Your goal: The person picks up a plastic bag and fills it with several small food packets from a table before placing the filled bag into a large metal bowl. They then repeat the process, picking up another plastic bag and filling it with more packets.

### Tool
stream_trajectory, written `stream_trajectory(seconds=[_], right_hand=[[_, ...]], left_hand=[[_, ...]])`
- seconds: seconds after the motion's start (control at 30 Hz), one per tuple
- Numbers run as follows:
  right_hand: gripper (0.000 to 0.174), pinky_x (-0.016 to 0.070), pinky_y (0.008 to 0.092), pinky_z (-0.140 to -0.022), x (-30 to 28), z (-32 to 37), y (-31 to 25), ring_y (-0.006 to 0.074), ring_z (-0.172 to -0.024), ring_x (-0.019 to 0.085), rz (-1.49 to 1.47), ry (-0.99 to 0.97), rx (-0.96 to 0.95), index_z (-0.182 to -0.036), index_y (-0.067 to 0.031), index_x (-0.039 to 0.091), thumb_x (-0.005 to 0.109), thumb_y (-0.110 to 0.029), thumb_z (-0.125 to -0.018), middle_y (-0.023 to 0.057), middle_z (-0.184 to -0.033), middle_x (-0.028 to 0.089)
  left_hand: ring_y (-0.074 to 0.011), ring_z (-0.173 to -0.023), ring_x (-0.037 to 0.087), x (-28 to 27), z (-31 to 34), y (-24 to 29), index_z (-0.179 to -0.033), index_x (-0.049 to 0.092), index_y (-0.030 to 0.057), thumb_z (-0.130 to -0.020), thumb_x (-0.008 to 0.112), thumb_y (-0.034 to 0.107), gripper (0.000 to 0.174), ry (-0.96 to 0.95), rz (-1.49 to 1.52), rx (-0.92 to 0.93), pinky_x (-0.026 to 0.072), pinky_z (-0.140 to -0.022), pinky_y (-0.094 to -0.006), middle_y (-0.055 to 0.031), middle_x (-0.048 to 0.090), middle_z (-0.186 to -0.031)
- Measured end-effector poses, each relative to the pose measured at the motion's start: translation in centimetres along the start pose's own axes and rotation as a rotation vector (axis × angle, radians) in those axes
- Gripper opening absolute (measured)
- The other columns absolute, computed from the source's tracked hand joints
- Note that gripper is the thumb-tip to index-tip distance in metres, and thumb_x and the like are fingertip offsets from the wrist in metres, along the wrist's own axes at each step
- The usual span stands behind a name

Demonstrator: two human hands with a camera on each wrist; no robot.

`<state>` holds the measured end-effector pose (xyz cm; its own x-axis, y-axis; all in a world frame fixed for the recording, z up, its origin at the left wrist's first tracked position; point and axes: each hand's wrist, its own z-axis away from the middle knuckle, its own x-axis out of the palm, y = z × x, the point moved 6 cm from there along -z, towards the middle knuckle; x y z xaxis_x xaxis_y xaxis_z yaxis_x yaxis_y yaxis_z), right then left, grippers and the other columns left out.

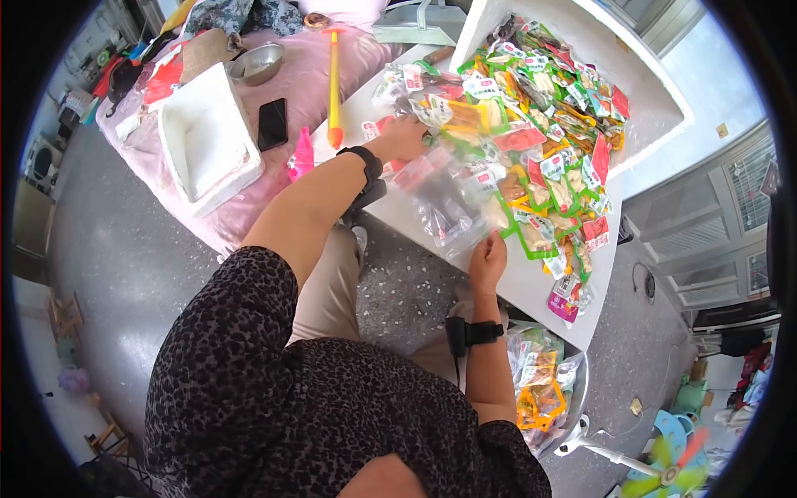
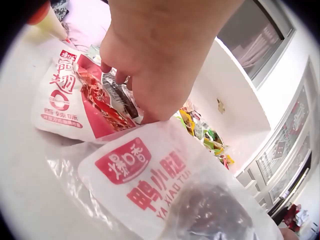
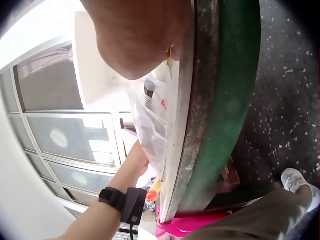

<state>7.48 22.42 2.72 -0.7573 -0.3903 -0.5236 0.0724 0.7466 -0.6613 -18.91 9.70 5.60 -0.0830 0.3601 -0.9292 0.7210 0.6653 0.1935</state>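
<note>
A clear plastic food packet (image 1: 448,203) with a white and red duck-leg label stretches between both hands, over the near side of the table. The dark meat inside shows in the left wrist view, where the label (image 2: 145,170) faces up. My right hand (image 1: 488,264) pinches its near corner, at the table edge. At the packet's far end is my left hand (image 1: 403,139), fingers curled down and thumb by its upper edge. A red and white packet (image 2: 65,100) lies right beside these fingers. I cannot tell which packet the left fingers grip.
Many colourful food packets (image 1: 548,158) spill from a tipped white foam box (image 1: 656,108) across the white table (image 1: 573,324). A bucket of packets (image 1: 540,398) stands below. On the pink-covered bed are a foam tray (image 1: 203,137), a phone (image 1: 272,124) and a metal bowl (image 1: 257,62).
</note>
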Motion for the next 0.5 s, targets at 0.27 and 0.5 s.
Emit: stream_trajectory(seconds=[0.27,0.5], right_hand=[[0.022,0.0424,0.0352,-0.065,0.2,0.1,0.4,0.0303,-0.072,0.053,-0.024,-0.024,0.031,-0.091,0.0049,0.050,0.047,-0.004,-0.072,0.0183,-0.080,0.054],[0.022,0.0420,0.0353,-0.064,0.0,0.1,0.0,0.0304,-0.070,0.052,0.008,-0.034,0.017,-0.091,0.0043,0.050,0.047,-0.004,-0.071,0.0178,-0.078,0.053]], left_hand=[[-0.0329,-0.099,0.045,2.5,-2.0,-0.8,-0.107,0.048,0.0095,-0.068,0.048,0.023,0.041,-0.228,0.198,-0.063,0.0383,-0.083,-0.0359,-0.0206,0.042,-0.110],[-0.0281,-0.096,0.049,-0.1,-2.5,0.7,-0.107,0.049,0.0146,-0.065,0.052,0.013,0.042,-0.488,-0.075,0.080,0.0393,-0.080,-0.0363,-0.0137,0.051,-0.102]])
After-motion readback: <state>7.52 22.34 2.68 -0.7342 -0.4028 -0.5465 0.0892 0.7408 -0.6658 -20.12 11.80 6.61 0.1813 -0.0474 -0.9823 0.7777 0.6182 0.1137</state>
